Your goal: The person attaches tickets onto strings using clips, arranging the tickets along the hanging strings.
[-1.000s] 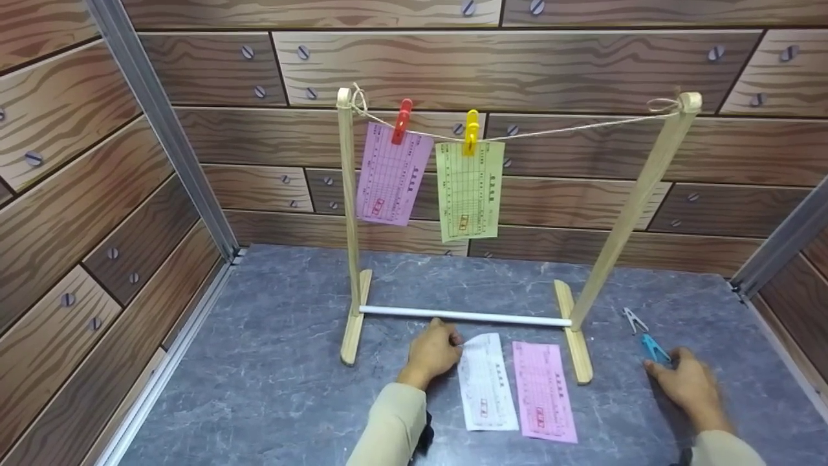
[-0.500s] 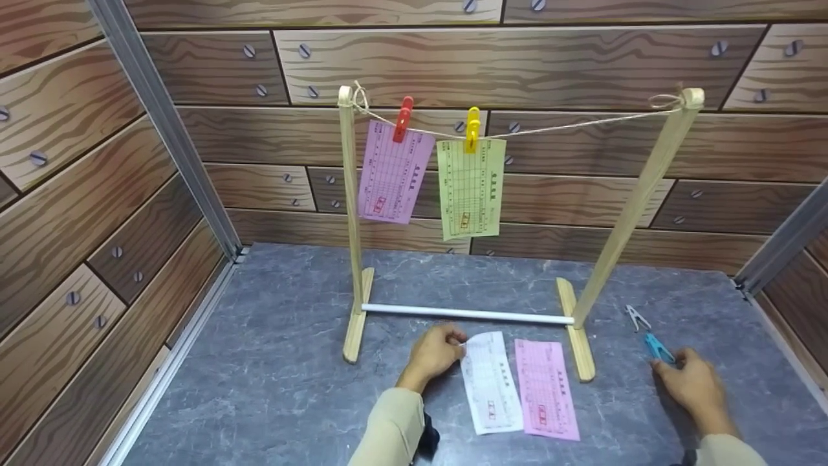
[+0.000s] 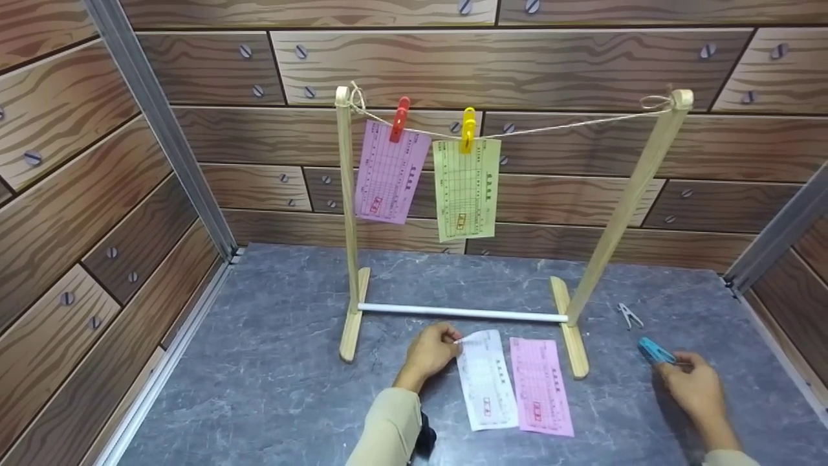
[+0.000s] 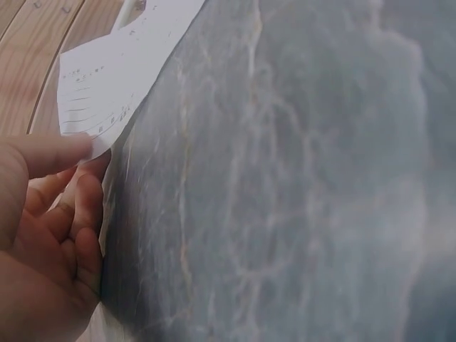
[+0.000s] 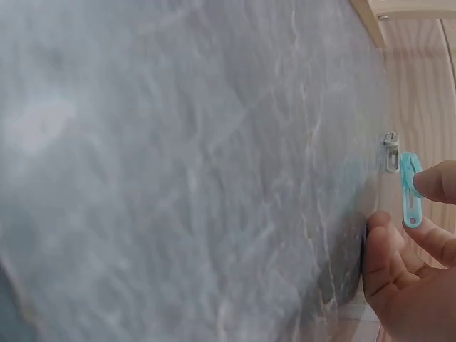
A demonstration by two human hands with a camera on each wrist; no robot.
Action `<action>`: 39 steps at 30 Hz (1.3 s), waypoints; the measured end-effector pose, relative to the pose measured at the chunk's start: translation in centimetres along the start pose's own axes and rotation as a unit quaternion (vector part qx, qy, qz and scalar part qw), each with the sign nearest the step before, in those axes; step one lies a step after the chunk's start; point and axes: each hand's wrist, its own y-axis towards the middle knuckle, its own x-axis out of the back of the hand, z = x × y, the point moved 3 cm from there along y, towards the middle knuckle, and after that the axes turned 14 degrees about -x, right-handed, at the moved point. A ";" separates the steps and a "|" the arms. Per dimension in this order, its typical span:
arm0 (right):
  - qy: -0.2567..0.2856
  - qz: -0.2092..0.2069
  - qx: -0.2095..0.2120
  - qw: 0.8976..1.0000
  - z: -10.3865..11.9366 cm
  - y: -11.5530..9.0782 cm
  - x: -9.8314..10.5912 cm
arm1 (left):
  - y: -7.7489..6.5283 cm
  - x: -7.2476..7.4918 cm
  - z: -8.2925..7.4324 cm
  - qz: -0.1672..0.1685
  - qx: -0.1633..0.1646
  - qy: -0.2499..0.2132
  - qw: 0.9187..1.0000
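My left hand (image 3: 432, 353) pinches the upper left corner of a white printed slip (image 3: 486, 382); in the left wrist view thumb and finger meet on the lifted corner of the slip (image 4: 107, 85). Off to the right, my right hand (image 3: 695, 388) holds a blue clothespin (image 3: 656, 350) between thumb and fingers; the right wrist view shows the thumb on the side of the clothespin (image 5: 411, 192). A pink slip (image 3: 542, 387) lies flat beside the white one. A grey-white clothespin (image 3: 629, 316) lies on the table behind the blue one.
A wooden stand (image 3: 621, 220) with a white crossbar (image 3: 459, 313) rises behind the slips. From its string (image 3: 576, 124) hang a pink slip (image 3: 391, 175) under a red clothespin (image 3: 400, 120) and a green slip (image 3: 466, 191) under a yellow clothespin (image 3: 468, 129). Wood-patterned walls (image 3: 401, 65) surround the table.
The blue clothespin has been taken up by my right hand and its angle has turned. My left hand stays at the white slip's corner, and the slip has shifted slightly.
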 end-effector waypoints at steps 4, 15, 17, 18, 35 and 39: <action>0.041 0.024 0.003 0.999 0.2 -0.7 -0.5 | -0.1 0.2 0.0 -0.005 -0.006 0.002 1.000; 0.149 0.112 -0.018 0.982 0.9 -2.9 -2.9 | -0.2 0.2 0.1 -0.017 -0.013 0.020 1.000; 0.156 0.118 -0.016 0.981 1.3 -3.3 -3.0 | -0.1 0.1 0.2 -0.019 -0.011 0.019 1.000; 0.160 0.120 -0.015 0.980 1.5 -3.5 -3.1 | -0.1 0.1 0.2 -0.019 -0.010 0.019 1.000; 0.132 0.086 0.091 0.983 4.7 -5.3 -4.6 | -0.2 0.0 0.3 -0.007 0.000 0.004 1.000; 0.117 0.080 0.089 0.986 4.9 -5.0 -4.9 | -0.2 -0.2 0.2 0.003 0.005 -0.006 1.000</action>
